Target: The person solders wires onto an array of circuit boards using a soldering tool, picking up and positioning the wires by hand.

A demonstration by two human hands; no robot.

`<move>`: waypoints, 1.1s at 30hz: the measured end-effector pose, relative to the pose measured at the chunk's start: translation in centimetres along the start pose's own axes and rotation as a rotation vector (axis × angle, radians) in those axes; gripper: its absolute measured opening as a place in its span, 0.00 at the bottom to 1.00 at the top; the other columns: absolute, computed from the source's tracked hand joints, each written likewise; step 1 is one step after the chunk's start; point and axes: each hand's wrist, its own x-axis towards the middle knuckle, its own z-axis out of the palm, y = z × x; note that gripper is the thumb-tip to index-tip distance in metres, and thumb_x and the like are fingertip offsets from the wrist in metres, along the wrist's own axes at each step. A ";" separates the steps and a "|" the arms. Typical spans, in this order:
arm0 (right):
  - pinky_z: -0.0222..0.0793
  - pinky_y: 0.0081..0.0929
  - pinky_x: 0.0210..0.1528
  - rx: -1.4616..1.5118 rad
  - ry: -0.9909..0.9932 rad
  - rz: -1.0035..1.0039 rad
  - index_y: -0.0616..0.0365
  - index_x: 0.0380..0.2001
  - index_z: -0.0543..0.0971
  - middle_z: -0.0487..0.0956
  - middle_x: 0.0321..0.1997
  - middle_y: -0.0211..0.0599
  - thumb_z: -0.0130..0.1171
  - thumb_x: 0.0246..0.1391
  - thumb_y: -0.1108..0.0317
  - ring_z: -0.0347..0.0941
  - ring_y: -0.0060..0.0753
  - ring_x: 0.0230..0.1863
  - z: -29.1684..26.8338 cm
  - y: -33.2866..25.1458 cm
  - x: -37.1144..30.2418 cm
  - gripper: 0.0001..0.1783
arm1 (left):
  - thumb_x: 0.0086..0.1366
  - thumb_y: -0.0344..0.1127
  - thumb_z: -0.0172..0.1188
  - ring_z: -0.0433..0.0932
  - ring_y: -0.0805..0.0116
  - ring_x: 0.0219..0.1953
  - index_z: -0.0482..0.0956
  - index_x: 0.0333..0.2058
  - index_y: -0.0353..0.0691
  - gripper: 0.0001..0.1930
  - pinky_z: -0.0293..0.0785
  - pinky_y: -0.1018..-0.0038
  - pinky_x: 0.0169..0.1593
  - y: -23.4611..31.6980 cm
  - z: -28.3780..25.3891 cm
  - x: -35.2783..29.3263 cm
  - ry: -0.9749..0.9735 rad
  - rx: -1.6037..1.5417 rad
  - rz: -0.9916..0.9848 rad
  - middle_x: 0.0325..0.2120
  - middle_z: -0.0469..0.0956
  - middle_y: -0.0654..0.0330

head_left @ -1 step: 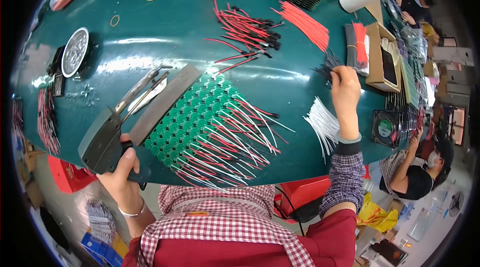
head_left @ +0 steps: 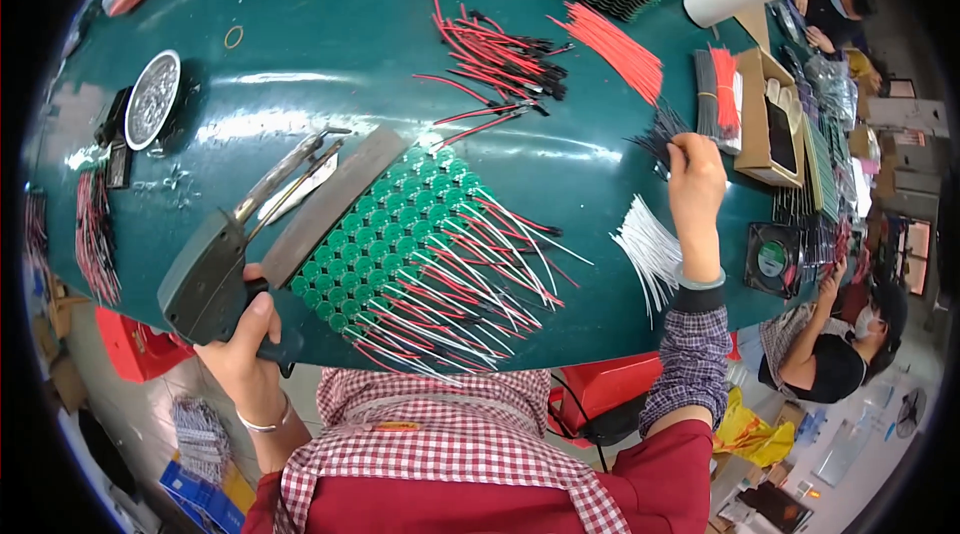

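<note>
A green circuit panel (head_left: pixel 375 234) of round pads lies slantwise on the surface (head_left: pixel 300 44) near its close edge, between the two hands, with red, black and white wires (head_left: pixel 480 279) fanning from its right side. A flat grey bar (head_left: pixel 325 211) runs along its left edge. Left of the bar, the left hand (head_left: pixel 240 346) has its fingers wrapped around the handle of a grey soldering gun (head_left: pixel 203 272), whose long nose points away from the person. The right hand (head_left: pixel 698 179) is at the black wires (head_left: pixel 658 134); whether its fingers are closed on one cannot be told. White wires (head_left: pixel 648 246) lie just beside that hand, loose red wires (head_left: pixel 618 52) farther off, and a cardboard box (head_left: pixel 757 156) stands to the right.
</note>
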 end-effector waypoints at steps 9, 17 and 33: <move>0.71 0.37 0.37 0.019 0.120 -0.124 0.58 0.36 0.79 0.78 0.33 0.41 0.60 0.54 0.79 0.76 0.47 0.35 -3.1 -2.7 2.6 0.07 | 0.52 0.16 0.58 0.67 0.75 0.18 0.70 0.54 0.29 0.27 0.63 0.81 0.23 -0.1 -0.3 0.1 -0.018 -0.027 -0.026 0.39 0.79 0.49; 0.66 0.30 0.31 -0.467 -0.266 -0.560 0.54 0.24 0.77 0.70 0.26 0.31 0.61 0.39 0.72 0.71 0.32 0.33 -4.3 -12.1 3.1 0.05 | 0.52 0.19 0.64 0.74 0.73 0.23 0.71 0.54 0.29 0.28 0.68 0.79 0.22 0.3 -1.0 -0.1 -0.068 -0.051 -0.059 0.40 0.81 0.47; 0.71 0.32 0.30 0.382 -0.095 -0.229 0.61 0.40 0.80 0.77 0.34 0.37 0.64 0.43 0.80 0.74 0.38 0.31 0.6 -19.3 -4.3 0.16 | 0.54 0.28 0.71 0.81 0.71 0.29 0.84 0.37 0.33 0.11 0.77 0.75 0.36 -0.9 1.9 -0.3 -0.419 0.258 -0.075 0.27 0.83 0.60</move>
